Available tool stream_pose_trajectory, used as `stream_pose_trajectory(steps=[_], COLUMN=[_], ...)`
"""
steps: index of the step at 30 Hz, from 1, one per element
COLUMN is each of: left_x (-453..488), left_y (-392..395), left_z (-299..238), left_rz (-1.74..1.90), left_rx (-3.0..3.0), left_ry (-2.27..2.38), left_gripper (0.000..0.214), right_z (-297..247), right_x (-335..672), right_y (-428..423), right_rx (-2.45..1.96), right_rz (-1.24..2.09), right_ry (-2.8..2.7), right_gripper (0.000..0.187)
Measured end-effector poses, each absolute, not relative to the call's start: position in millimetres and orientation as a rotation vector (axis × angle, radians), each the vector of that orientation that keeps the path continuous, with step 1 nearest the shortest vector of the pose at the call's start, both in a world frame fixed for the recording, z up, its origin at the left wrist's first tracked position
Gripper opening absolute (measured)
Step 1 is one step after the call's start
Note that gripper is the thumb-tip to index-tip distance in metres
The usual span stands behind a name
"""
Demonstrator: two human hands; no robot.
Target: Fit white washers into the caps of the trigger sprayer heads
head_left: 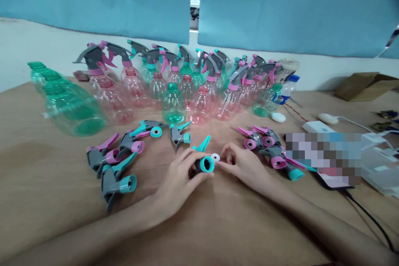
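In my left hand (176, 176) is a grey and teal trigger spray head (207, 164), its open threaded collar turned toward me. My right hand (238, 162) pinches a small white ring washer (215, 157) just beside that collar. To the left lie loose spray heads, among them a grey and teal one (118, 185), a grey and pink one (102, 156) and a teal one (180, 136) beyond my left hand. More pink and teal spray heads (271, 145) are grouped right of my right hand.
Pink and green bottles (174, 106) stand in rows at the back, several with spray heads on. Green bottles (75, 112) are at the left. On the right are a phone-like device (324, 153) with a cable, a clear plastic box (382, 170) and a cardboard box (364, 85).
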State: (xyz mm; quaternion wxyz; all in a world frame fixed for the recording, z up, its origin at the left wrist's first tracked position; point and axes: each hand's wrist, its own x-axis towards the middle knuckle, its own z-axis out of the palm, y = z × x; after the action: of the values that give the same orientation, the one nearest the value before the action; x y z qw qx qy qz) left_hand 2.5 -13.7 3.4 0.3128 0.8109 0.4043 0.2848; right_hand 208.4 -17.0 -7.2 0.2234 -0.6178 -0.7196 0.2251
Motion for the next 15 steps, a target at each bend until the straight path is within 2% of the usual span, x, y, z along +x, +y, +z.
stream_pose_trajectory(steps=[4, 10, 15], left_x=[2.6, 2.1, 2.4], left_y=[-13.9, -13.5, -13.4], left_z=[3.3, 1.5, 1.4], left_rz=[0.767, 0.772, 0.770], left_rx=[2.135, 2.144, 2.147], left_ry=[1.054, 1.041, 1.036], left_gripper=[0.024, 0.023, 0.024], right_z=[-11.2, -5.0, -7.1], right_x=[208.1, 214.5, 218.8], right_y=[-15.3, -6.1, 0.4], right_rx=[-1.639, -1.477, -1.416], right_rz=[0.549, 0.691, 0.856], right_ry=[-2.036, -2.157, -2.090], right_gripper=[0.037, 0.025, 0.022])
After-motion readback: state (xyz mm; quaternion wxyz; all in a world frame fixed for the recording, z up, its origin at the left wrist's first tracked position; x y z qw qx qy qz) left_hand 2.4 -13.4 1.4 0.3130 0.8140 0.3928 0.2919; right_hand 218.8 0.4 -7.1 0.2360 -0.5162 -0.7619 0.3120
